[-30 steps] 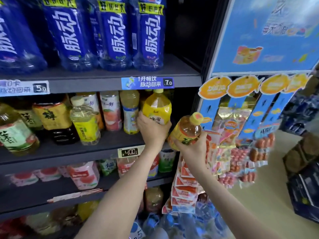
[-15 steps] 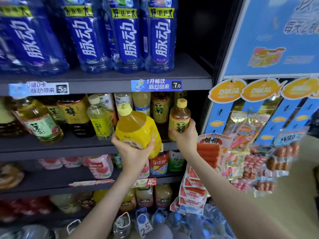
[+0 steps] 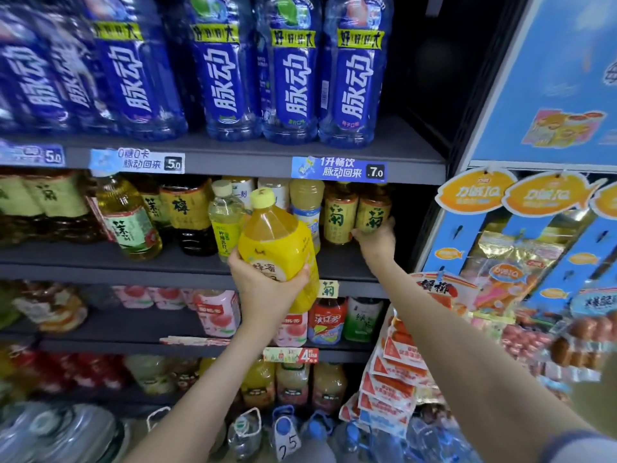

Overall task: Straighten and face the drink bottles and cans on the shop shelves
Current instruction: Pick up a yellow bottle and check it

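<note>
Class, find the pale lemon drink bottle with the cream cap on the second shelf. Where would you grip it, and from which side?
Probably round its labelled middle, reaching in from the front. The lemon drink bottle stands upright near the front of its shelf, with a round body that suits a wrap. The yellow bottle in the left hand crowds its right side.

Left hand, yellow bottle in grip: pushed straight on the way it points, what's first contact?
Probably the pale juice bottle standing behind on the shelf; the yellow bottle in the left hand would touch it first. Depth unclear.
</note>
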Demonstrator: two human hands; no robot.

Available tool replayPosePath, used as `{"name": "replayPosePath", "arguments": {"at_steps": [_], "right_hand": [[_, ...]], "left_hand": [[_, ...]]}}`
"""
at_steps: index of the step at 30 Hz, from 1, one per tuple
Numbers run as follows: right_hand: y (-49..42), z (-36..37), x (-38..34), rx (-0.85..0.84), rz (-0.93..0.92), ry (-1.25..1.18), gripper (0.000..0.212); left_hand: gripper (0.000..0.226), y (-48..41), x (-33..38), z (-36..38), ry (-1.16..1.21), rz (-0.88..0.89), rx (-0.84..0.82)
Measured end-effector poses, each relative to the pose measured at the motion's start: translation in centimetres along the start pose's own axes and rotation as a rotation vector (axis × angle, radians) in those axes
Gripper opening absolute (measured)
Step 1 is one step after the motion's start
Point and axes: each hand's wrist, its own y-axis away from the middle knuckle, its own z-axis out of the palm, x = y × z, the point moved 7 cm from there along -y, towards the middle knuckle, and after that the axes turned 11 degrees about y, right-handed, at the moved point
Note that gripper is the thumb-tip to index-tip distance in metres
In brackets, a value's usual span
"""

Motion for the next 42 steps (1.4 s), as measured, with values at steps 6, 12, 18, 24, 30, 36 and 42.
{"name": "replayPosePath", "arguments": {"at_steps": [6,12,18,24,30,36,42], "right_hand": [[11.5,-1.0,-4.5,-0.287,-0.113,-0.232,0.063],[17.6,-0.5,-9.5,-0.64,-0.077,0.031,0.075],[19.5,-2.0,-11.8,-0.712,-0.03,-0.204,0.071],[26.1,-0.2,-15.7,-1.01,-0.091,-0.331,0.063],[32.8,3.7,-18.4,-1.262,-0.059,-0.239,0.051],[38.3,9.1,-21.3,-1.339,-0.007,-0.233,0.069],[44.6,17.7,-25.9,-1.377,0.003,-0.248,0.061]], "left_hand": [[0.117,0.6,2.1,-1.6,-0.139,-0.128,-0.125],[0.101,1.0,7.2,-1.9,-0.076,-0.096,-0.236],[0.104,1.0,10.1,-6.4,-0.05,-0.276,-0.502],[0.073,4.2,11.5,-13.3,0.301,-0.631,-0.453],[0.049,6.1,12.3,-21.5,0.326,-0.655,-0.146],[0.063,5.5,12.2,-29.7,0.245,-0.633,-0.066],[0.063,2.3,12.4,-40.4,0.197,-0.591,0.006]]}}
